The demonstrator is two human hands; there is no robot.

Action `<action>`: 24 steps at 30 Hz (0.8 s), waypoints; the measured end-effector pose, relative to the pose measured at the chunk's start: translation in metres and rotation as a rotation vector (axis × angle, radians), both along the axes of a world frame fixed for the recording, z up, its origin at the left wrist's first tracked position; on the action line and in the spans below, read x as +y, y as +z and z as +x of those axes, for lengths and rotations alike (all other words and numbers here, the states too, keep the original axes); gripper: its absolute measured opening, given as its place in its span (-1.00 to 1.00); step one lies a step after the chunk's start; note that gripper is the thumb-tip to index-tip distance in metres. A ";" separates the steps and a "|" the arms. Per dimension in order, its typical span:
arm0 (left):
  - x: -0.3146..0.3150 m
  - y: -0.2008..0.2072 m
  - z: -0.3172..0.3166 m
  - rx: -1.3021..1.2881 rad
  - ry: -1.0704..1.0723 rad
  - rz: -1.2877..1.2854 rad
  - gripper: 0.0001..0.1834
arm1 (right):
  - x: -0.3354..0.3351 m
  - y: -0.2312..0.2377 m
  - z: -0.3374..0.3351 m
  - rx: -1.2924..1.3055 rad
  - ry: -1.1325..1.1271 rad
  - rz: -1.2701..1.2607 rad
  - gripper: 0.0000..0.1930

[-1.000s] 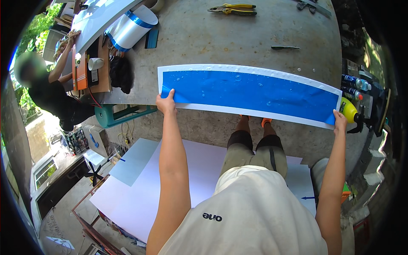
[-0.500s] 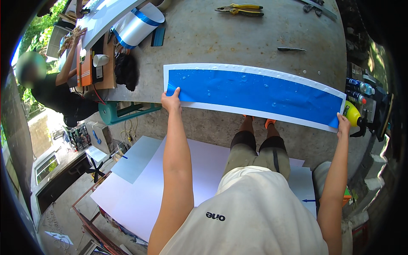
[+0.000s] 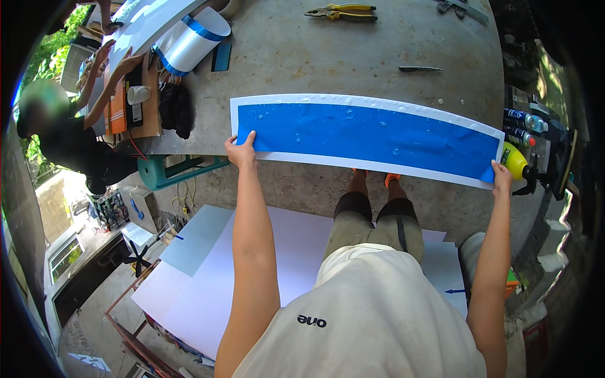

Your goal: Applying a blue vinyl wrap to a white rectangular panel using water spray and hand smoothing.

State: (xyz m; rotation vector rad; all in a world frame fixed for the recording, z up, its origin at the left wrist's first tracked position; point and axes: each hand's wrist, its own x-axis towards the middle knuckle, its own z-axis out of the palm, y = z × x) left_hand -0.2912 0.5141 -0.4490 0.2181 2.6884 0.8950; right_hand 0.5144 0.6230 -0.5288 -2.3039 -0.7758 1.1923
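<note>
Between my two hands I hold a long sheet with a blue face and white borders (image 3: 359, 135). Drops of water dot its surface, and its top edge looks curved. My left hand (image 3: 242, 150) pinches the lower left corner, thumb on the blue face and fingers behind. At the lower right corner my right hand (image 3: 501, 177) grips the sheet the same way. The sheet overlaps the near edge of the grey table (image 3: 283, 53); whether it touches the tabletop I cannot tell.
On the table lie yellow-handled pliers (image 3: 343, 12), a slim knife (image 3: 420, 68), a blue scraper card (image 3: 221, 57) and a white roll with blue bands (image 3: 194, 41). A yellow spray bottle (image 3: 514, 160) stands right. A co-worker (image 3: 69, 142) handles a white panel at left. White sheets (image 3: 208, 277) lie behind me.
My hold on the sheet is the same. The view has shifted slightly, moving the table things left. The co-worker's arms have moved, with both hands now showing by the white panel.
</note>
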 end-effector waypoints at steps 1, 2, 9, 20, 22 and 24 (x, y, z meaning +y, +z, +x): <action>0.000 -0.002 0.000 -0.003 -0.003 0.025 -0.22 | 0.000 0.002 0.000 -0.011 -0.003 0.010 -0.56; 0.003 -0.009 0.002 0.014 -0.034 -0.007 -0.22 | -0.002 0.006 0.007 -0.048 -0.004 0.007 -0.59; -0.018 -0.027 -0.033 0.042 -0.095 0.005 -0.28 | -0.001 0.038 -0.054 -0.070 -0.016 0.080 -0.66; -0.013 -0.030 -0.042 -0.014 -0.140 -0.087 -0.22 | -0.004 0.045 -0.065 -0.093 -0.068 0.083 -0.72; -0.013 -0.032 -0.041 -0.029 -0.140 -0.076 -0.22 | -0.003 0.048 -0.067 -0.088 -0.061 0.073 -0.72; -0.015 -0.030 -0.041 -0.038 -0.132 -0.069 -0.22 | 0.000 0.054 -0.074 -0.093 -0.069 0.070 -0.72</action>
